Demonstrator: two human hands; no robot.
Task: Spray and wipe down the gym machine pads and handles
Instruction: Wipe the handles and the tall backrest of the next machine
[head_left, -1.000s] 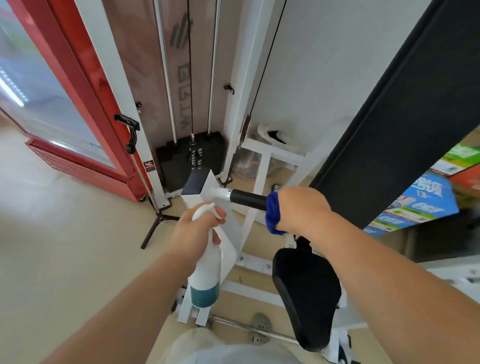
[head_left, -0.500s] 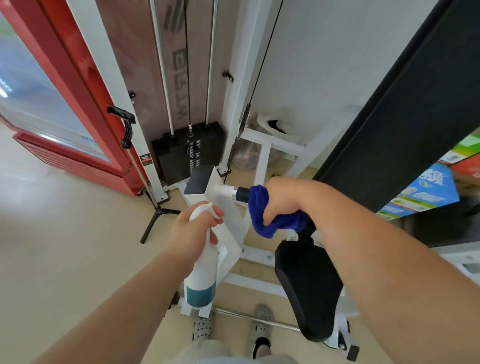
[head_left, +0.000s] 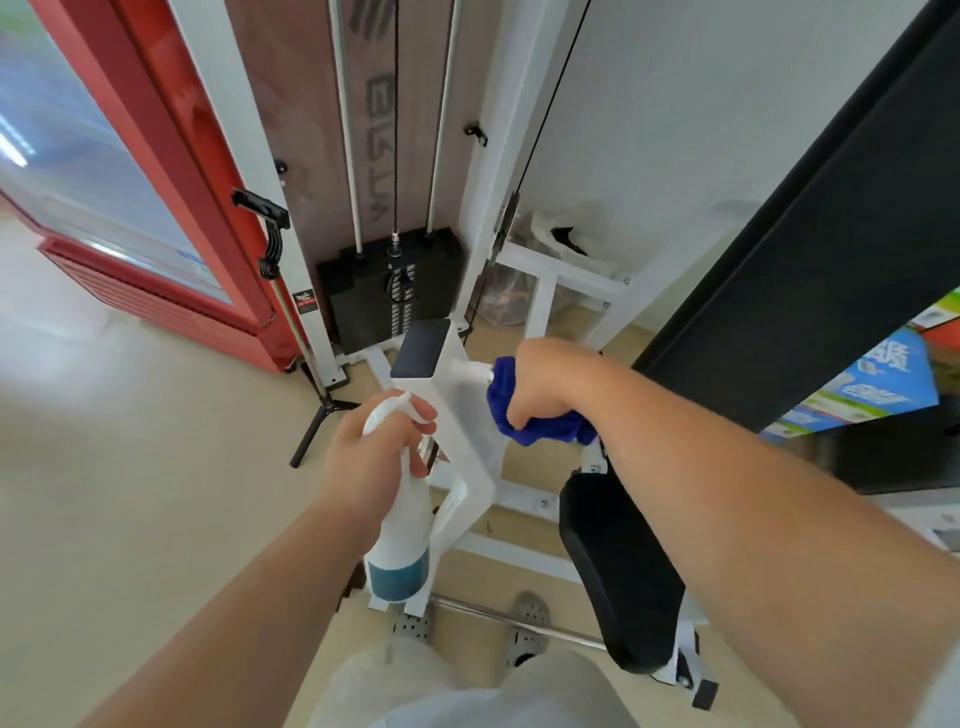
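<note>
Head view: a person's right hand (head_left: 545, 384) curls a blue cloth (head_left: 524, 418) round the machine handle (head_left: 470, 370), all but its pale end hidden, at the top of the white upright (head_left: 460, 421). The left hand (head_left: 374, 457) grips a spray bottle (head_left: 400, 540) alongside. A full twisting pass would cover the grip.

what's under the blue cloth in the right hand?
The right hand grips the blue cloth, which is wrapped round a machine handle. Only the handle's white stub shows, joining the white upright. Cloth and hand cover the rest of the handle.
</note>
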